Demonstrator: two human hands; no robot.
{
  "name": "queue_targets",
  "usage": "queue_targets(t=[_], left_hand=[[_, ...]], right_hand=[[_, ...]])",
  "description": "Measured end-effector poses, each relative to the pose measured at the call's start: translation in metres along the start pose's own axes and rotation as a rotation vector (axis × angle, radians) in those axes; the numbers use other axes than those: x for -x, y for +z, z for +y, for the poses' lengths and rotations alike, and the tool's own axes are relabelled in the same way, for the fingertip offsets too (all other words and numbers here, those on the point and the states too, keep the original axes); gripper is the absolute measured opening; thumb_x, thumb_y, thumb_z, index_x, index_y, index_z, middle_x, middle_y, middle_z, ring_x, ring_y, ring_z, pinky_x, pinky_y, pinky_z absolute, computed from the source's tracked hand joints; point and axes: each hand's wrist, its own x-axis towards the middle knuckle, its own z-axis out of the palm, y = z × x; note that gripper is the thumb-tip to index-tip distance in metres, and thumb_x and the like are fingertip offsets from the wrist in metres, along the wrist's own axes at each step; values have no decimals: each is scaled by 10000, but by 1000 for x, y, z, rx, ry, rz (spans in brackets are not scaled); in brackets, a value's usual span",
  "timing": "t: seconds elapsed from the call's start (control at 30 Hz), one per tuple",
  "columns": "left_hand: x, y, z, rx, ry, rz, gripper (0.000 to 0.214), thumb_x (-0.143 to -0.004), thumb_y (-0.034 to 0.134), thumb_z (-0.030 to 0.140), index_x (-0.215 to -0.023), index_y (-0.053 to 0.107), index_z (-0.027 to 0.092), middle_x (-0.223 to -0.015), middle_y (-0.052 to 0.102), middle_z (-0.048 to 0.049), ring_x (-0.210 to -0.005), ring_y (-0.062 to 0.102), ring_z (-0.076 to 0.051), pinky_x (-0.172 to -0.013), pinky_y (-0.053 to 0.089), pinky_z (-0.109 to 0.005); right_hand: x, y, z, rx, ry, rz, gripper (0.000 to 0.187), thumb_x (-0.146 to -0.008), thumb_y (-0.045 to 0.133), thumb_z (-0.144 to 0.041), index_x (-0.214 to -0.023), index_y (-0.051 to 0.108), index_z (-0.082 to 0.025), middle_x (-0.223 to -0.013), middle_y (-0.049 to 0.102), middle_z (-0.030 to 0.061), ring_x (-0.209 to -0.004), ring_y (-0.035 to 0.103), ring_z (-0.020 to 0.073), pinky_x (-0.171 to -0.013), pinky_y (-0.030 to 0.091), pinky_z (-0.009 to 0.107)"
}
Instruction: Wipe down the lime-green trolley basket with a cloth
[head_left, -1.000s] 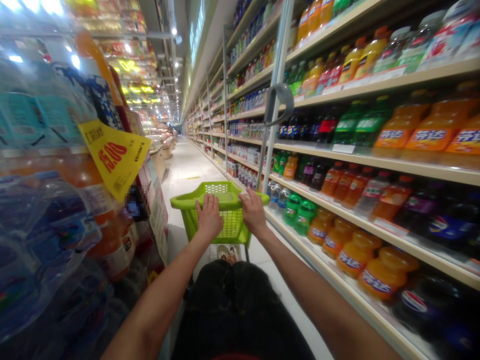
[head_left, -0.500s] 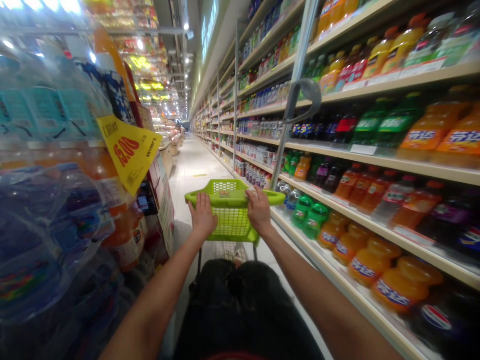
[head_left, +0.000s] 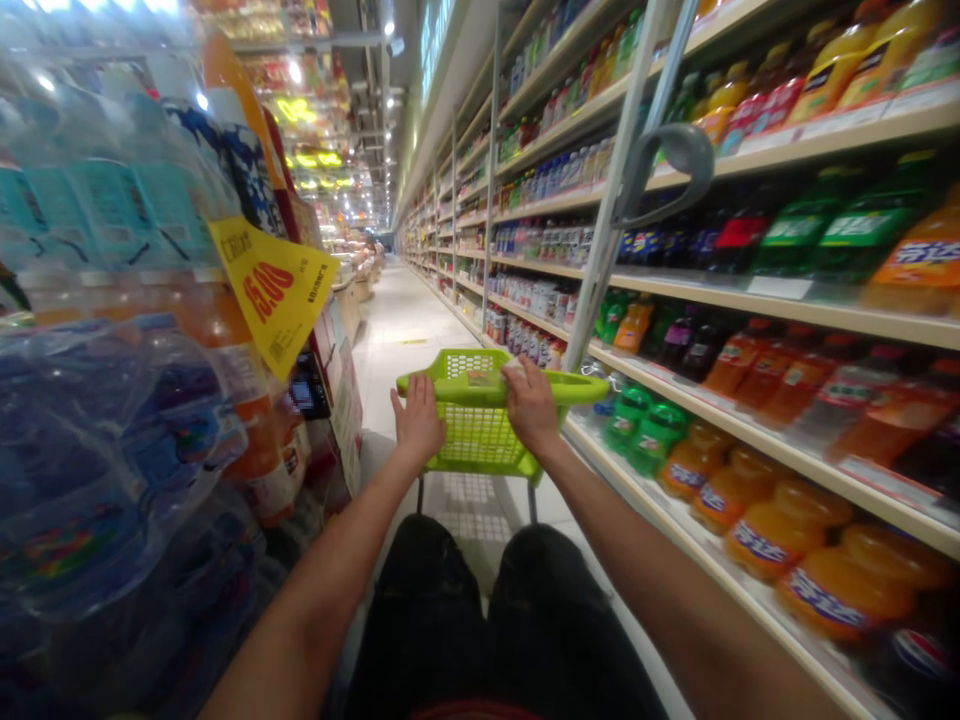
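Observation:
A lime-green shopping cart (head_left: 480,437) with a perforated basket stands in front of my legs. Its handle (head_left: 574,388) runs crosswise at the near side. My left hand (head_left: 420,418) lies over the left part of the handle, fingers together across the bar and thumb sticking out to the left. Farther right, my right hand (head_left: 532,405) is closed around the handle. Something small and whitish shows at its fingers, too blurred to name. Inside the basket, what I can see is only the green mesh.
Drink shelves (head_left: 750,280) line the right side, with orange soda bottles (head_left: 780,540) low down. A grey loop-shaped fitting (head_left: 667,165) juts from a shelf post. Shrink-wrapped bottles (head_left: 112,450) are stacked at left, under a yellow price sign (head_left: 277,290). A pale floor aisle (head_left: 397,310) runs ahead.
The shelf post and grey fitting look larger and closer, and the cart sits farther right in view. My feet, seen before, no longer show. Both hands stay on the handle.

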Motion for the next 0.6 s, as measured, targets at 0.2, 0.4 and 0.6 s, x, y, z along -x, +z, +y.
queue_targets(t=[0.2,0.4,0.6], left_hand=[[-16,12,6,-1,14,-39,715,-738,445,266,-1386,237,48,-1482,206,-132,-1375,133,-245,-1103,88,-528],[-28,23,15,30,8,-33,739,-732,474,257,-1392,213,53,-1491,177,-139,-1382,90,-250,-1110,77,-507],[-36,29,10,73,54,9,698,-750,473,258,-1384,247,72,-1477,224,-137,-1374,133,-269,-1092,115,-542]], right_hand=[[-9,12,7,1,53,-40,332,-820,400,-129,-1088,593,-167,-1271,493,126,-1171,441,253,-986,370,461],[-13,34,-20,-21,-65,-111,325,-846,373,-122,-1070,602,-174,-1288,490,106,-1236,383,235,-1037,332,450],[-12,33,4,-24,-83,-71,326,-852,373,-127,-1077,599,-191,-1303,477,92,-1244,383,224,-1027,360,430]])
